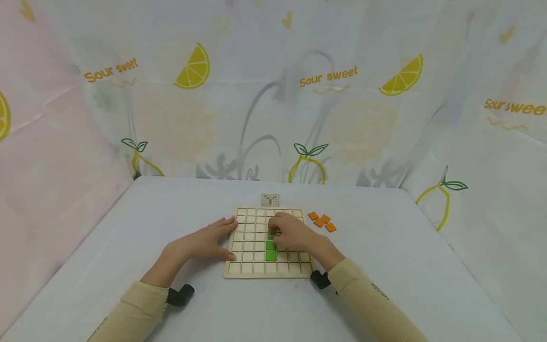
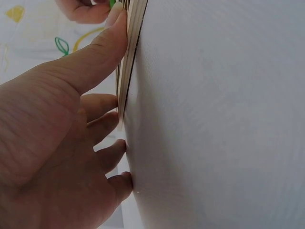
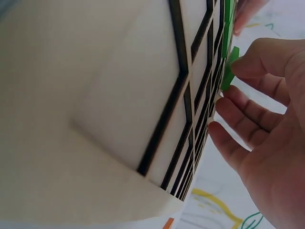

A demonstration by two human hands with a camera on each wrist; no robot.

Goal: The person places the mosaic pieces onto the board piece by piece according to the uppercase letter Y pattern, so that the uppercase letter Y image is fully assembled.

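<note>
A wooden grid board (image 1: 249,236) lies flat on the white table. My left hand (image 1: 204,241) rests along its left edge, fingers fairly straight; in the left wrist view the thumb (image 2: 102,52) touches the board's side. Two green square tiles (image 1: 271,255) sit one above the other in a middle column of cells. Just beyond them my right hand (image 1: 294,232) pinches another green tile (image 3: 231,70) between thumb and fingers. In the right wrist view that tile is tilted at the board's surface; whether it touches its cell I cannot tell.
Several orange square tiles (image 1: 319,222) lie loose on the table to the right of the board. A small card with a printed grid pattern (image 1: 270,200) is behind the board's far edge. Fabric walls with lemon prints (image 1: 194,66) enclose the table's back and sides.
</note>
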